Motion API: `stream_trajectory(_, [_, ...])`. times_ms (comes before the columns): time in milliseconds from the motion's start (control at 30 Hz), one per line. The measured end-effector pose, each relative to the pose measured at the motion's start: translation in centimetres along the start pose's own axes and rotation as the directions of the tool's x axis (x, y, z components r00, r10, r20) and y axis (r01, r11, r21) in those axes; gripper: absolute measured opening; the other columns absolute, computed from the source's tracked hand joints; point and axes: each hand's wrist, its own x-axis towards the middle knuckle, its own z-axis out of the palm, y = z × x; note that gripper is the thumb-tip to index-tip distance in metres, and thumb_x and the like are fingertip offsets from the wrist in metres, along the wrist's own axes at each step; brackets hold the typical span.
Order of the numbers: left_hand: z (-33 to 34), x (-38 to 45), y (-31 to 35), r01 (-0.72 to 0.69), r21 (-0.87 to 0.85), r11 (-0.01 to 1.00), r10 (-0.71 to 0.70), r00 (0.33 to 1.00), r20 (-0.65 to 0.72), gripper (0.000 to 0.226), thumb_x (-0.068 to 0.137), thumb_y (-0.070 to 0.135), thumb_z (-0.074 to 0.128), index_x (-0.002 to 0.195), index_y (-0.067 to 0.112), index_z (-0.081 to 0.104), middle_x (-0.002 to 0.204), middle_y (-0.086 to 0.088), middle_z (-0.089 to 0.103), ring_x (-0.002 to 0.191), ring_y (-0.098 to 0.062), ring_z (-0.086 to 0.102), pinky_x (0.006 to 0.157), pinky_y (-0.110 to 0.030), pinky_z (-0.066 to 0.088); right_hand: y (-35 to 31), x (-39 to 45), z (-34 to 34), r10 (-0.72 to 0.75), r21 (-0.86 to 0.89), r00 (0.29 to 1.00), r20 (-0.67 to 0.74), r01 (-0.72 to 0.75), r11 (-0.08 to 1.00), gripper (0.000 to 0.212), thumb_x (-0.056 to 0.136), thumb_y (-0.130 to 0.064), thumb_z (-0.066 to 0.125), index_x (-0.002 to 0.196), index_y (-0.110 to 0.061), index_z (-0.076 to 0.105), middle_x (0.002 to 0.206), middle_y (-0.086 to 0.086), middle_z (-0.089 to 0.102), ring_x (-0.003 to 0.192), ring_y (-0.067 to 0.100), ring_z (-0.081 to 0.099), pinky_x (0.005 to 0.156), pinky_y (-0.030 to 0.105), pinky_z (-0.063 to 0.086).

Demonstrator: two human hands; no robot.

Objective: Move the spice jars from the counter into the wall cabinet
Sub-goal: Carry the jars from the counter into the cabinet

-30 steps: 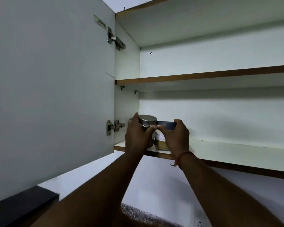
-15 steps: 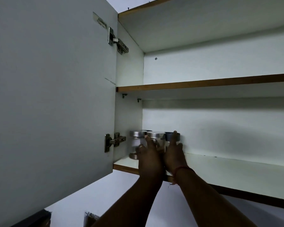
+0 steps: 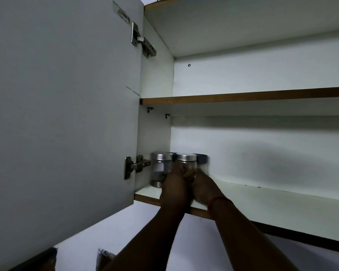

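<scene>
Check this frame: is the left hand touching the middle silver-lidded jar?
Touching. The head view shows the left hand with fingers curled against the front of the middle silver-lidded jar, no gap visible.

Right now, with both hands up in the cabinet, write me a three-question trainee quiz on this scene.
1. True or false: the silver-lidded jars stand on the upper shelf.
2. Multiple choice: the jars sit nearest which part of the cabinet? A) its left wall by the lower hinge B) the right end C) the middle of the top shelf
3. Fill in: the cabinet door is swung ____.

Key:
1. False; they stand on the bottom shelf, where the left hand and right hand reach.
2. A
3. open
</scene>
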Motion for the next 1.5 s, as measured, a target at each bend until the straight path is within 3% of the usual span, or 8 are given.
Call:
stream_trajectory(300, [-3.9,-3.9,1.8,-0.178,0.145,0.973,0.16,0.979,0.13,0.018,0.083,-0.002,0.062,0.098,0.006,0.068,0.1,-0.013,0.071,0.092,-0.027,0.067,0.07,-0.024,0.039,-2.9,-5.7,-2.6,-0.055,-0.118,0.996,0.069,0.063,0.991,0.02,0.087,-0.007,0.062,0.105,-0.004,0.071,0.109,0.016,0.072,0.102,0.03,0.068,0.073,0.025,0.045])
stream_trajectory(500, [-5.1,-10.7,2.6,-0.171,0.103,0.98,0.178,0.983,-0.055,0.031,0.078,-0.004,0.058,0.103,0.013,0.067,0.105,-0.008,0.071,0.097,-0.023,0.066,0.076,-0.031,0.053,-3.1,-13.3,-2.2,-0.21,-0.144,0.961,-0.178,0.186,0.972,0.032,0.084,0.0,0.057,0.115,-0.006,0.063,0.117,0.019,0.063,0.11,0.037,0.061,0.085,0.038,0.051])
stream_trajectory(600, [-4.5,-16.1,0.8,-0.076,0.197,0.977,0.094,0.992,-0.087,0.045,0.074,-0.006,0.054,0.112,0.015,0.064,0.11,-0.009,0.065,0.102,-0.029,0.06,0.081,-0.042,0.053,-1.8,-18.7,-0.2,-0.303,-0.25,0.927,-0.221,0.246,0.936,0.039,0.081,-0.001,0.057,0.12,-0.004,0.057,0.129,0.019,0.053,0.118,0.038,0.05,0.094,0.043,0.046])
stream_trajectory(767, [-2.7,-26.5,-2.8,0.109,0.261,0.959,-0.146,0.981,0.128,0.041,0.081,0.0,0.056,0.118,0.017,0.061,0.123,-0.01,0.056,0.107,-0.029,0.06,0.083,-0.037,0.05,2.9,-26.9,5.2,-0.278,-0.327,0.958,-0.075,0.24,0.914,0.044,0.082,-0.011,0.058,0.126,-0.003,0.057,0.136,0.02,0.051,0.126,0.039,0.047,0.101,0.045,0.044])
stream_trajectory(1000, [0.3,-43.2,-7.5,0.248,0.284,0.926,-0.356,0.824,0.442,0.037,0.085,0.018,0.059,0.122,0.015,0.056,0.121,-0.014,0.055,0.105,-0.036,0.058,0.083,-0.038,0.048,9.3,-40.8,10.2,0.034,-0.232,0.987,0.159,0.004,0.973,0.032,0.088,-0.019,0.056,0.119,-0.009,0.057,0.125,0.016,0.052,0.115,0.037,0.05,0.095,0.045,0.045])
stream_trajectory(1200, [1.1,-56.1,-10.4,0.324,0.51,0.797,-0.604,0.453,0.656,0.061,0.087,0.047,0.064,0.141,0.023,0.046,0.142,-0.014,0.046,0.128,-0.035,0.049,0.107,-0.043,0.042,16.1,-53.3,12.9,0.408,-0.401,0.889,0.209,-0.303,0.864,0.031,0.093,-0.023,0.049,0.122,-0.015,0.056,0.128,0.01,0.053,0.114,0.03,0.052,0.095,0.04,0.045])
stream_trajectory(1333, [0.0,-61.7,-11.5,0.304,0.626,0.718,-0.694,0.253,0.674,0.082,0.081,0.058,0.064,0.151,0.035,0.029,0.158,-0.014,0.027,0.148,-0.043,0.02,0.118,-0.06,0.021,17.7,-60.5,11.6,0.61,-0.522,0.786,0.104,-0.479,0.706,0.044,0.093,-0.022,0.058,0.135,-0.01,0.051,0.139,0.021,0.051,0.129,0.036,0.048,0.108,0.044,0.038])
stream_trajectory(1500, [-0.1,-64.3,-12.2,0.443,0.566,0.695,-0.705,0.27,0.656,0.055,0.095,0.048,0.05,0.146,0.038,0.033,0.145,-0.015,0.034,0.127,-0.044,0.044,0.104,-0.055,0.045,20.5,-65.5,12.0,0.715,-0.617,0.676,0.177,-0.49,0.616,0.071,0.098,-0.031,0.05,0.156,-0.005,0.018,0.162,0.026,0.015,0.147,0.041,0.026,0.119,0.049,0.024])
